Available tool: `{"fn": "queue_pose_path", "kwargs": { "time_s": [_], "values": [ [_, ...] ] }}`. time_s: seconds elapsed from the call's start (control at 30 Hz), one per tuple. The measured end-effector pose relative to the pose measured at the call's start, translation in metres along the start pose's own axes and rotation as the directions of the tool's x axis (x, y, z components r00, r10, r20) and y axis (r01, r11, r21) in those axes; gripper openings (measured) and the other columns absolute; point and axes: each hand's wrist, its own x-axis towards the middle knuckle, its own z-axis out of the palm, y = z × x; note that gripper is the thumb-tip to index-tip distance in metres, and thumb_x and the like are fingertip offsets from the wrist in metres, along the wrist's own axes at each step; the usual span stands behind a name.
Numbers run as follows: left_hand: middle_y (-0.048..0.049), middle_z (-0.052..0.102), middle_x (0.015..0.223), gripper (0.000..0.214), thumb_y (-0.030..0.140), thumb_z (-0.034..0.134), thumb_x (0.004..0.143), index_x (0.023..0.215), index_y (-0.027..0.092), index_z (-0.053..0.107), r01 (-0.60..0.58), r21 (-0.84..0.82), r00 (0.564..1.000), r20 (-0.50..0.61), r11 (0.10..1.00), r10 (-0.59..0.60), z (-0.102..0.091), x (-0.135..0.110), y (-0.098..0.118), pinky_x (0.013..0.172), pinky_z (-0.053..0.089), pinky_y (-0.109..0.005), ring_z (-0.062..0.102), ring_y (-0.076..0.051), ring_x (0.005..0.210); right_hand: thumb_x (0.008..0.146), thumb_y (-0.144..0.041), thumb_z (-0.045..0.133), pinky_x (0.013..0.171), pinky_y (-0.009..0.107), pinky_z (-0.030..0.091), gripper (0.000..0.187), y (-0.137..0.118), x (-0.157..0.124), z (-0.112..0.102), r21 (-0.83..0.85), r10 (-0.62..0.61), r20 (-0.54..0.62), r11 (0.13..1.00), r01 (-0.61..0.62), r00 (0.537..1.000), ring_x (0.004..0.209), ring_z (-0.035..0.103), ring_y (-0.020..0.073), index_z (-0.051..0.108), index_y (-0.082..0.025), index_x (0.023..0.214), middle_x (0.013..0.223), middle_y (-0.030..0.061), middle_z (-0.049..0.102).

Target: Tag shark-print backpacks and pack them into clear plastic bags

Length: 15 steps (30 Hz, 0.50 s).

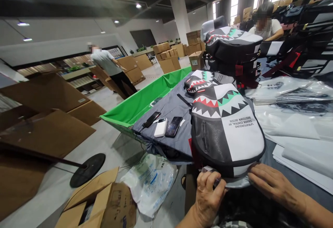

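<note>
At left near, we see an open brown cardboard box [122,203] on the floor, then a crumpled clear plastic bag with blue print [151,186]. Next, on a table covered in grey cloth [179,147], lie a white rounded-rectangular device [160,127] and a dark-screened phone [173,126]. The left hand [209,191], fingers curled, pinches a bit of translucent material at the near edge of the black-and-white backpack with a shark-mouth print [229,127], which lies flat at the table's near side. The right hand [272,184] presses extended fingers together against pale grey material [238,182] under the backpack's near end; its thumb we cannot see. Working well here, we judge, means pulling evenly from both corners while keeping the backpack supported. Farthest right lie clear plastic bags [293,119].
</note>
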Motion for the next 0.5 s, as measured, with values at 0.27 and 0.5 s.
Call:
{"fn": "queue_pose_path", "kwargs": {
  "time_s": [0.27, 0.5],
  "values": [
    [-0.0013, 0.062, 0.072, 0.027, 0.027, 0.049, 0.103, 0.081, 0.018, 0.061, -0.115, -0.066, 0.977, 0.174, 0.991, 0.125, 0.002, 0.008, -0.008, 0.089, 0.047, -0.035, 0.056, -0.016, 0.070, 0.087, 0.000, 0.037, 0.055, 0.026, 0.048, 0.029, -0.006, 0.017, 0.012, 0.137, 0.045, 0.253, 0.987, -0.082, 0.966, 0.057, 0.058, 0.0151, 0.055, -0.022, 0.081, 0.069, 0.0005, 0.062],
    [-0.0003, 0.058, 0.068, 0.029, 0.031, 0.056, 0.102, 0.077, 0.017, 0.061, -0.295, -0.151, 0.923, 0.210, 0.943, 0.322, 0.010, 0.004, -0.029, 0.070, 0.039, -0.031, 0.049, -0.014, 0.065, 0.091, -0.013, 0.063, 0.088, 0.032, 0.058, 0.034, -0.026, 0.002, -0.027, 0.380, 0.531, -0.120, 0.805, -0.456, 0.839, 0.101, 0.068, 0.0210, 0.060, -0.024, 0.123, 0.109, 0.0080, 0.069]
  ]
}}
